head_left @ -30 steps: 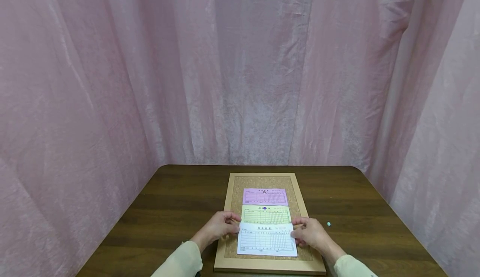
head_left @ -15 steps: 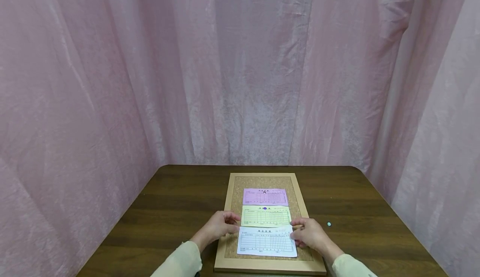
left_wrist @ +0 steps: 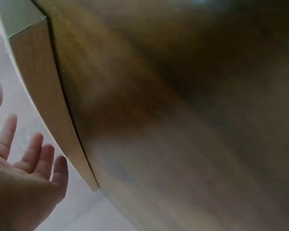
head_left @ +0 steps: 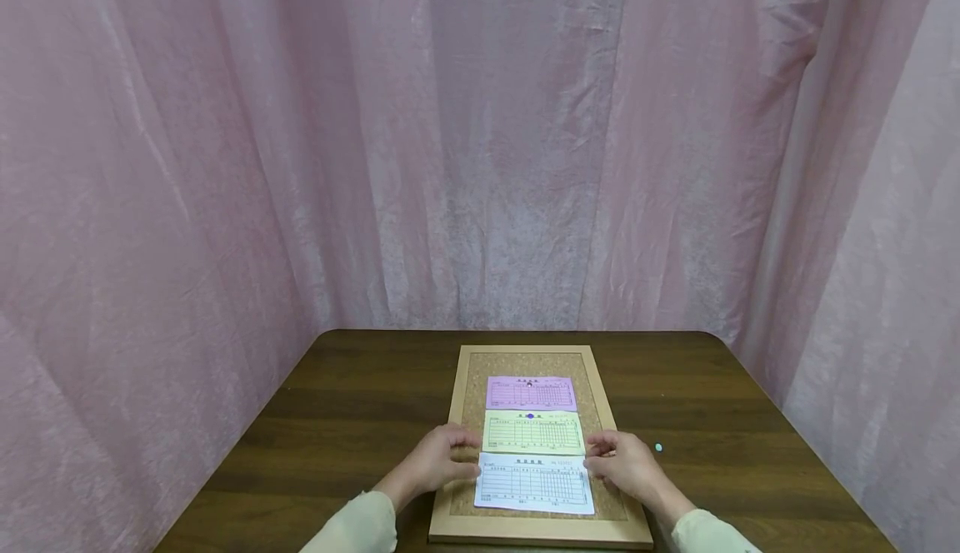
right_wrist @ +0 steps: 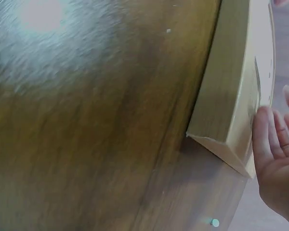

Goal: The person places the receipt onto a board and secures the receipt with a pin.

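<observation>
A white printed form slip (head_left: 534,490) lies on the lower part of a wood-framed cork board (head_left: 540,531). Just above it is a yellow-green slip (head_left: 517,436) with a purple pushpin (head_left: 530,416) at its top, then a pink slip (head_left: 510,396) bearing a small pin (head_left: 529,384). My left hand (head_left: 435,460) is at the white slip's left edge, fingers and thumb spread apart. At the right edge, the thumb of my right hand (head_left: 630,468) overlaps the white slip's upper corner. Straight fingers of this hand (right_wrist: 279,159) reach over the frame in the right wrist view.
Right of the board, a small teal pushpin (head_left: 658,447) stands on the dark wooden table (head_left: 712,420); this teal pushpin (right_wrist: 215,223) also shows in the right wrist view. Pink curtains (head_left: 480,161) hang behind and on both sides.
The white slip has slid slightly toward me, uncovering the yellow-green slip's lower edge. Both hands have then loosened, the left one's thumb and fingers parting wider.
</observation>
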Demonstrator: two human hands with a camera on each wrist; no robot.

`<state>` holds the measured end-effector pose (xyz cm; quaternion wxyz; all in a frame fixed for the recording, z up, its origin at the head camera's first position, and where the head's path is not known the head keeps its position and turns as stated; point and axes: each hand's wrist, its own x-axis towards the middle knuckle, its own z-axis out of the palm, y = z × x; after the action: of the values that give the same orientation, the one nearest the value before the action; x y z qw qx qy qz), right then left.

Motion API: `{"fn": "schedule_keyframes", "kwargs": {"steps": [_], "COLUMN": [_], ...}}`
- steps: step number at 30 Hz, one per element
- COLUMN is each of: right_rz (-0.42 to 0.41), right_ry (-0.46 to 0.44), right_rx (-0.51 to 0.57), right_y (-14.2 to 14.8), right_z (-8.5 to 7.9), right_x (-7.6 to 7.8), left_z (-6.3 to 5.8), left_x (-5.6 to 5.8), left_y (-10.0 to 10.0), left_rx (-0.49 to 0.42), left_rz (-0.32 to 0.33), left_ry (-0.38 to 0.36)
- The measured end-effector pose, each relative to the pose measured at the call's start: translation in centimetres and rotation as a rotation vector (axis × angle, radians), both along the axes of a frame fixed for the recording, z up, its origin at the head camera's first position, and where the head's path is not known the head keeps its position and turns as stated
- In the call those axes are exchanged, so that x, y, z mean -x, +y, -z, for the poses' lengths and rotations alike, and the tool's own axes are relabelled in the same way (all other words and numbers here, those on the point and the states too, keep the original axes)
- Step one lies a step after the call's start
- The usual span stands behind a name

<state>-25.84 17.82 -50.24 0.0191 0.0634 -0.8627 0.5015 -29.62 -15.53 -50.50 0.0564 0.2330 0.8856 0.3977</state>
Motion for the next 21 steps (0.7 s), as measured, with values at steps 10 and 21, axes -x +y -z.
{"fn": "schedule_keyframes", "kwargs": {"steps": [10, 21], "right_rz": [-0.157, -0.207], "right_ry": [0.237, 0.243], "right_rx": [-0.453, -0.529], "right_y": [0.3, 1.0], "right_z": [0.2, 0.5], "right_x": [-0.7, -1.4], "left_z": [0.6, 0.5], "left_x": [-0.5, -1.3], "left_y": [-0.6, -0.5], "left_rx": [0.179, 0.216], "left_rz": [0.022, 0.034], "left_ry": [0.083, 0.061]}}
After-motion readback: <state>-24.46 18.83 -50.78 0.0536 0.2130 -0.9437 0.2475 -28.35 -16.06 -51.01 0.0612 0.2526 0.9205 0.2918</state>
